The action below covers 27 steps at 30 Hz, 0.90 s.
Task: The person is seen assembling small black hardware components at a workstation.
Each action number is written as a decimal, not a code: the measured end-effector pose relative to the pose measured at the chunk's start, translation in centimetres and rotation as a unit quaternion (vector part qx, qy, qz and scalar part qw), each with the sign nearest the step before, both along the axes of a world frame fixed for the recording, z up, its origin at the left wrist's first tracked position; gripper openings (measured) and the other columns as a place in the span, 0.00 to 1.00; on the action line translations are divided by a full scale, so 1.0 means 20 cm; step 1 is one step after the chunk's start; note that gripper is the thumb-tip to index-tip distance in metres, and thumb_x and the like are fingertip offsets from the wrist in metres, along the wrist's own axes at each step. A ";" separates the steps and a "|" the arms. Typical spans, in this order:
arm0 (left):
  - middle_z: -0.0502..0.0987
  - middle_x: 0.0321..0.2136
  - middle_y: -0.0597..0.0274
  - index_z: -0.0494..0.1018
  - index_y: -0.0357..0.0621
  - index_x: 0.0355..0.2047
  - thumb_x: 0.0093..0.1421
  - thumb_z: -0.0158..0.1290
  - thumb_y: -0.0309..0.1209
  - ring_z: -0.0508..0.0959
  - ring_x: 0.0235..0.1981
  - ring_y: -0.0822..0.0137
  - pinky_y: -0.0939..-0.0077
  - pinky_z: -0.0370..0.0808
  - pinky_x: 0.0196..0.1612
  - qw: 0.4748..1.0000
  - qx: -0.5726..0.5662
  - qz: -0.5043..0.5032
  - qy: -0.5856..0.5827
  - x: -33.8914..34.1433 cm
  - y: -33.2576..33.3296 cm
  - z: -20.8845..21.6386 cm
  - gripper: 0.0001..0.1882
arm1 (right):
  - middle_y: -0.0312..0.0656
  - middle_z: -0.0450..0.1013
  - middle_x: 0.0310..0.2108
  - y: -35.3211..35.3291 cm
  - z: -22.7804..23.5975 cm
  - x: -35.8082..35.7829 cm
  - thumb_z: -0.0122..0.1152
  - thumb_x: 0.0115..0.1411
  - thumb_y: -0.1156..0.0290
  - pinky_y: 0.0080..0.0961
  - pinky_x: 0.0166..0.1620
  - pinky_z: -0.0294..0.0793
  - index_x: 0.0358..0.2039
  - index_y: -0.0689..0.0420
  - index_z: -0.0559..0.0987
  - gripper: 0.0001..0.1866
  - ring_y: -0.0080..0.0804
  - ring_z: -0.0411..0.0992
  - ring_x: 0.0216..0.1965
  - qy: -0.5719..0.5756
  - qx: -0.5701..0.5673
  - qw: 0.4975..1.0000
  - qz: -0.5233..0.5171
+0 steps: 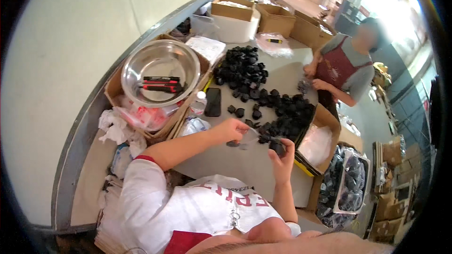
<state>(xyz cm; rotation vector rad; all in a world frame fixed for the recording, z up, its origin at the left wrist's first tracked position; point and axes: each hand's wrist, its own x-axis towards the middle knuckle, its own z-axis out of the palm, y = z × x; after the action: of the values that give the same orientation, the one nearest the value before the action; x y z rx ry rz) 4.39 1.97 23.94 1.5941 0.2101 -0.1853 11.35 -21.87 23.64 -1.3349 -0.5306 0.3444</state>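
Observation:
My left hand [231,130] is closed in a pinch on the edge of a clear plastic piece [251,137], perhaps a small bag. The plastic stretches toward my right hand [283,159], whose fingers are closed round a small black part [277,147]. Both hands are held above the grey table, close to its near side. Just beyond them spreads a loose pile of small black parts [293,112], joined to a taller heap of black parts [240,68] farther back. Too small to tell is the exact kind of these parts.
At left, a steel bowl [188,63] with red-and-black tools [161,86] rests on a cardboard box. A phone [213,102] and a bottle [199,102] lie near it. An open carton [325,153] stands at right, beside a bagged bin [352,181]. Opposite, a co-worker [346,66] handles something.

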 end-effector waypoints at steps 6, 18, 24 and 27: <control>0.76 0.39 0.56 0.64 0.33 0.54 0.43 0.52 0.22 0.76 0.34 0.72 0.76 0.74 0.36 0.996 0.060 -0.069 -0.021 -0.05 -0.12 -0.20 0.33 | 0.37 0.65 0.40 0.17 -0.01 -0.04 0.67 0.45 0.78 0.20 0.43 0.66 0.39 0.56 0.64 0.23 0.24 0.66 0.37 -0.002 0.100 0.994 0.038; 0.75 0.30 0.60 0.72 0.35 0.43 0.42 0.55 0.22 0.73 0.25 0.73 0.80 0.70 0.27 0.989 -0.137 0.048 -0.007 -0.17 -0.21 -0.27 0.23 | 0.38 0.72 0.38 0.18 -0.15 -0.10 0.66 0.45 0.72 0.54 0.59 0.44 0.41 0.53 0.73 0.21 0.40 0.65 0.49 -0.365 -0.273 0.885 0.097; 0.72 0.45 0.49 0.67 0.32 0.50 0.43 0.54 0.24 0.73 0.46 0.61 0.71 0.70 0.48 0.987 0.104 0.038 -0.113 -0.16 -0.25 -0.30 0.30 | 0.32 0.73 0.36 0.13 -0.14 -0.11 0.61 0.48 0.69 0.59 0.60 0.34 0.37 0.48 0.77 0.13 0.37 0.64 0.49 -0.477 -0.349 0.805 0.057; 0.72 0.46 0.46 0.68 0.31 0.49 0.42 0.54 0.25 0.72 0.49 0.57 0.68 0.68 0.52 0.960 0.210 0.036 -0.180 -0.17 -0.28 -0.33 0.29 | 0.33 0.70 0.38 0.10 -0.15 -0.14 0.60 0.48 0.66 0.59 0.59 0.36 0.30 0.47 0.78 0.07 0.35 0.63 0.49 -0.548 -0.409 0.728 0.049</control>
<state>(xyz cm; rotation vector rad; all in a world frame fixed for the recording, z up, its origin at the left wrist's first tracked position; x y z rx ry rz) 1.04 -3.54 17.37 2.0063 0.0211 0.2228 8.63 -19.93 20.72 -2.3545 -1.5722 -0.2419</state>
